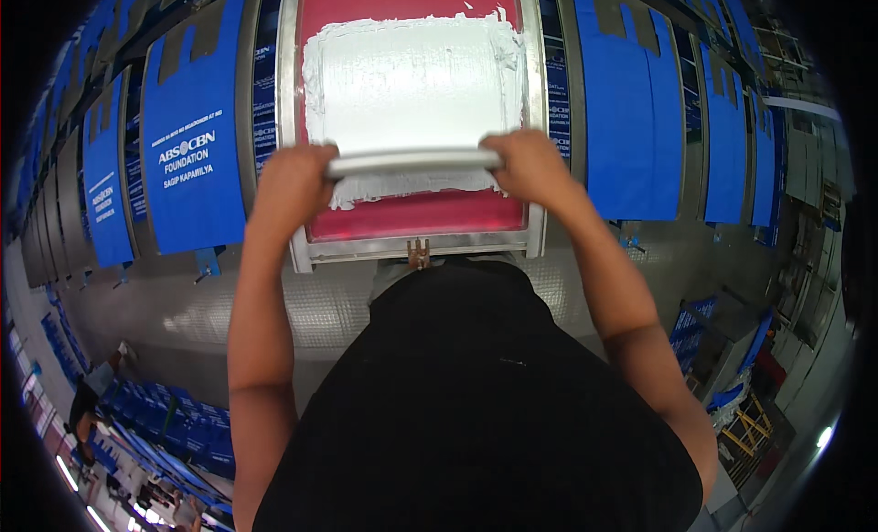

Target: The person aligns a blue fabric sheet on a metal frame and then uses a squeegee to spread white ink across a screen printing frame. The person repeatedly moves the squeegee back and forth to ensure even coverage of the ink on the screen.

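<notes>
A squeegee (412, 161) lies crosswise over a screen-printing frame (421, 248), its long pale handle spanning between my two hands. My left hand (300, 180) is closed around its left end, and my right hand (530, 169) grips the right end. Thick white ink (412, 75) covers the middle of the red mesh (412, 216), with ragged edges and a smeared band on the near side of the squeegee. The frame's metal rails run along both sides. What lies under the screen is hidden.
Blue printed fabric panels (192, 120) lie on boards to the left, and plain blue panels (626, 102) to the right. A metal clamp (418, 254) sits at the frame's near edge. Grey floor (183, 303) stretches behind me. Other people are at the lower left.
</notes>
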`<action>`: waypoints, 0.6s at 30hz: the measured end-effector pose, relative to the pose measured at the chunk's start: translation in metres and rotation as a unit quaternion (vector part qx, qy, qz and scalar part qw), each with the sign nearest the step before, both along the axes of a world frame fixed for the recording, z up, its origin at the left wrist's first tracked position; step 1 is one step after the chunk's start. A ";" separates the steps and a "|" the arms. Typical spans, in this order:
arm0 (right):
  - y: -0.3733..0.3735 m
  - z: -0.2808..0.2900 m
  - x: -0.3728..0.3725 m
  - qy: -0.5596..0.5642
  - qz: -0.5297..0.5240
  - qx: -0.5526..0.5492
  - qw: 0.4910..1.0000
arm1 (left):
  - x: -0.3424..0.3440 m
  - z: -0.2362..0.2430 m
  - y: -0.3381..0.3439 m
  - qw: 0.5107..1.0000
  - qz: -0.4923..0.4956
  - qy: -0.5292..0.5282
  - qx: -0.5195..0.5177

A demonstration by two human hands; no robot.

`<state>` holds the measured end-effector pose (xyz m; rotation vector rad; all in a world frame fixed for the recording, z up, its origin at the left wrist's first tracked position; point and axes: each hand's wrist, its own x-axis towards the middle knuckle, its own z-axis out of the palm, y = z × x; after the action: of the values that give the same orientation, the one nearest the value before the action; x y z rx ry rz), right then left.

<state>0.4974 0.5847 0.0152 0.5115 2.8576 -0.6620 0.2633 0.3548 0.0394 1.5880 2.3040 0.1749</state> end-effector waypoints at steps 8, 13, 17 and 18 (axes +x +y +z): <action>0.072 -0.047 -0.096 0.086 -0.032 0.196 0.976 | -0.071 -0.081 0.072 0.983 0.038 0.099 0.152; 0.021 -0.064 -0.050 0.061 -0.024 0.137 0.988 | -0.026 -0.087 0.031 0.985 0.032 0.091 0.144; -0.025 0.003 0.004 0.016 -0.007 0.042 0.999 | 0.021 -0.033 -0.031 0.994 0.041 0.019 0.099; -0.038 0.008 0.017 0.016 -0.012 0.041 0.999 | 0.033 -0.023 -0.041 0.996 0.040 0.004 0.085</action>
<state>0.5141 0.5469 0.0234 0.5526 2.9229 -0.5641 0.2960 0.3143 0.0161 1.5763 2.4164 0.3938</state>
